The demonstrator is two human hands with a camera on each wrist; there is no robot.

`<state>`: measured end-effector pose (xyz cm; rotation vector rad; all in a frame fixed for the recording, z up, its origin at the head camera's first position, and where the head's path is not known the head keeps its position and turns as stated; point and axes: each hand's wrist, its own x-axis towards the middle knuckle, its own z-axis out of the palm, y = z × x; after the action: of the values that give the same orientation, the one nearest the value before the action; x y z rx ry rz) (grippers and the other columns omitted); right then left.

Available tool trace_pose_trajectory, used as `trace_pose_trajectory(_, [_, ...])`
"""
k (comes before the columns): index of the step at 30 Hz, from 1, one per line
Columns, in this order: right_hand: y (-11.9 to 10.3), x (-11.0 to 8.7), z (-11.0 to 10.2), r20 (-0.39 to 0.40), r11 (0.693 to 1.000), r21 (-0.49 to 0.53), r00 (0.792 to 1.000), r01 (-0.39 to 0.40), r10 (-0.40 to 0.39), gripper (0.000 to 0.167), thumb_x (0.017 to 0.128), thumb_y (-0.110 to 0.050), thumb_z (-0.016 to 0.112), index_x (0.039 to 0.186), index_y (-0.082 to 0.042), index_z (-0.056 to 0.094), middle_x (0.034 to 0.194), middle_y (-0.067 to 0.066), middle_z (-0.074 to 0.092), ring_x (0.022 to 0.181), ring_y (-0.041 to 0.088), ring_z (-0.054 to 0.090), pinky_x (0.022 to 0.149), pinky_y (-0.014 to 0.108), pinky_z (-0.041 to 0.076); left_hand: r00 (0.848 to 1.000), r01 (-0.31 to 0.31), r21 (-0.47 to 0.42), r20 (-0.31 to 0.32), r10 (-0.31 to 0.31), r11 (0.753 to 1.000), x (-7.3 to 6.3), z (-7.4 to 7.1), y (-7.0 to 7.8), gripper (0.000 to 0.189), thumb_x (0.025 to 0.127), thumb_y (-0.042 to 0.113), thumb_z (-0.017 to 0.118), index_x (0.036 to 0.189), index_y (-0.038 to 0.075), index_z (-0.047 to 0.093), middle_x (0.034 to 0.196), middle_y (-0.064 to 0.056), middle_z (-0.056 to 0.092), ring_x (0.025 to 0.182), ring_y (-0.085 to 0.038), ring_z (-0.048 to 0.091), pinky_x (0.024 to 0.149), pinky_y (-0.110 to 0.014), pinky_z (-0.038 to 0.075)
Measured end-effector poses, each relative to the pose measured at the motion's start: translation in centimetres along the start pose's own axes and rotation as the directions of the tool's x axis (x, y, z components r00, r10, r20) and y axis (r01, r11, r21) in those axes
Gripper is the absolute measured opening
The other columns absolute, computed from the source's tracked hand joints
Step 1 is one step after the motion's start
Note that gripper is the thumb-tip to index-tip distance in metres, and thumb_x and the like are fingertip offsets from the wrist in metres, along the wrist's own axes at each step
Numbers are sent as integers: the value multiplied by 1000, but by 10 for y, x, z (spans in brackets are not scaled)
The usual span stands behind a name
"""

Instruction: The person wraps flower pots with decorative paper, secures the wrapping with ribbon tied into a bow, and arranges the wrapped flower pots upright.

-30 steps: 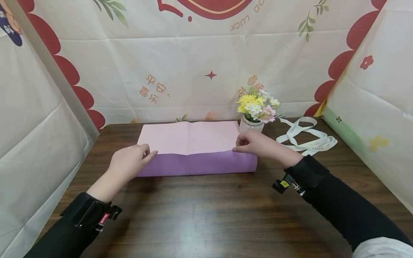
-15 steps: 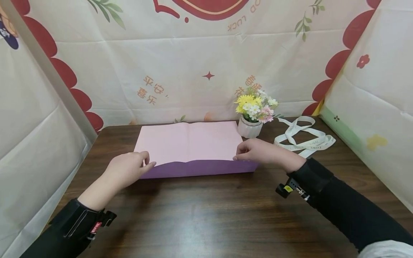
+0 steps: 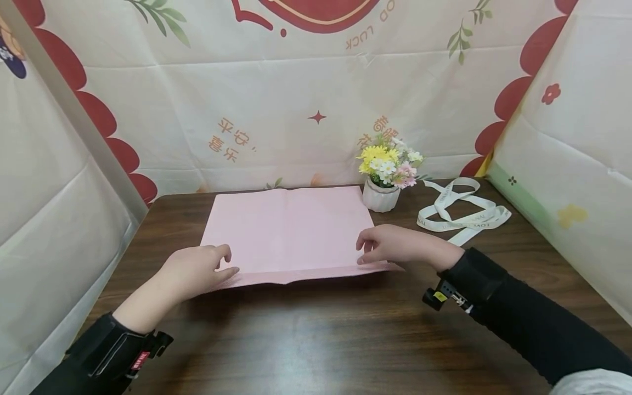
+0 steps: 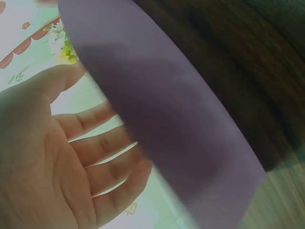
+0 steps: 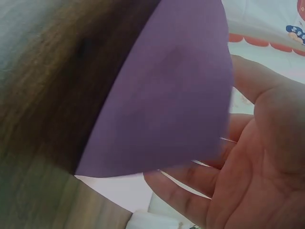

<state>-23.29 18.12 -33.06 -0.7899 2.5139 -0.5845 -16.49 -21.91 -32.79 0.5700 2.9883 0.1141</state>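
Note:
A sheet of paper (image 3: 301, 230), pink on its upper face, lies on the table with a crease down its middle. Its near edge tilts up off the wood; the purple underside (image 4: 157, 95) shows in both wrist views. At the left near corner is my left hand (image 3: 195, 269), its thumb apart from the fingers and touching the pink side. My right hand (image 3: 395, 244) is over the right near corner, thumb and fingers likewise spread. In the right wrist view the paper's edge partly covers that hand's fingertips (image 5: 164, 183).
A white pot of artificial flowers (image 3: 381, 196) stands by the paper's far right corner. Right of it lies a loose heap of white printed ribbon (image 3: 481, 216). Printed cloth (image 3: 276, 88) hangs behind the wooden table (image 3: 316, 334) and on both sides.
The paper's near flap has come down towards me, so its purple side has gone from the head view. Both hands moved nearer with it, and their thumbs and fingers have parted.

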Motion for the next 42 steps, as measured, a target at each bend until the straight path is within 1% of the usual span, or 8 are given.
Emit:
trace_pose_trajectory(4, [1, 0, 4, 10, 999, -30, 1000, 11, -11, 39, 87, -33, 73, 114, -5, 63, 93, 0, 62, 83, 16, 56, 73, 34, 48, 999, -6, 5, 32, 6, 1000, 1, 6, -1, 33, 90, 39, 65, 107, 11, 63, 83, 2, 64, 74, -13, 61, 64, -39, 51])
trace_pose_trajectory(7, [2, 0, 7, 7, 999, -46, 1000, 6, -6, 43, 87, -32, 73, 119, -5, 63, 104, 5, 64, 95, 22, 58, 82, 40, 49, 999, -11, 4, 45, 11, 1000, 3, 10, -2, 36, 91, 38, 65, 113, 10, 63, 94, -4, 68, 84, -18, 65, 71, -43, 53])
trace_pose_trajectory(11, [7, 2, 15, -16, 996, -91, 1000, 23, -25, 49, 87, -33, 74, 123, -2, 61, 119, 11, 61, 111, 29, 56, 94, 47, 45, 999, -28, 23, 38, 27, 999, 6, 17, -3, 40, 90, 38, 64, 117, 8, 63, 105, -10, 67, 93, -26, 66, 76, -48, 53])
trace_pose_trajectory(16, [14, 7, 28, -53, 974, -223, 997, 46, -60, 66, 82, -38, 78, 133, -1, 56, 137, 21, 49, 127, 37, 46, 104, 51, 38, 995, -82, 52, 54, 79, 995, 8, 29, -4, 52, 86, 39, 70, 124, 4, 61, 119, -17, 62, 107, -36, 60, 85, -53, 51])
trace_pose_trajectory(19, [17, 8, 35, -48, 962, -271, 997, 45, -60, 76, 80, -40, 79, 139, -2, 50, 147, 26, 38, 136, 42, 34, 108, 54, 32, 990, -101, 13, 99, 99, 995, 9, 36, -5, 62, 86, 41, 71, 132, 2, 56, 133, -24, 53, 121, -42, 51, 95, -57, 44])
trace_pose_trajectory(22, [19, 8, 40, -16, 968, -249, 999, 40, -46, 79, 80, -37, 79, 142, -2, 47, 151, 26, 32, 139, 42, 28, 110, 55, 28, 983, -117, -26, 136, 119, 993, 9, 43, -6, 66, 88, 40, 70, 138, 1, 51, 140, -27, 46, 129, -44, 44, 101, -58, 39])
trace_pose_trajectory(26, [20, 8, 45, 15, 976, -216, 1000, 25, -22, 77, 81, -32, 79, 143, -1, 46, 152, 25, 30, 141, 40, 26, 112, 53, 26, 978, -133, -63, 153, 141, 989, 9, 50, -7, 66, 89, 36, 69, 140, 0, 48, 143, -30, 42, 131, -46, 39, 106, -57, 33])
trace_pose_trajectory(42, [21, 16, 42, 34, 976, -218, 999, -6, 14, 78, 83, -34, 78, 146, -5, 42, 156, 21, 25, 143, 38, 23, 112, 53, 25, 984, -106, -81, 132, 116, 991, 9, 56, -9, 66, 90, 33, 69, 142, 0, 46, 146, -31, 36, 133, -50, 34, 108, -58, 30])
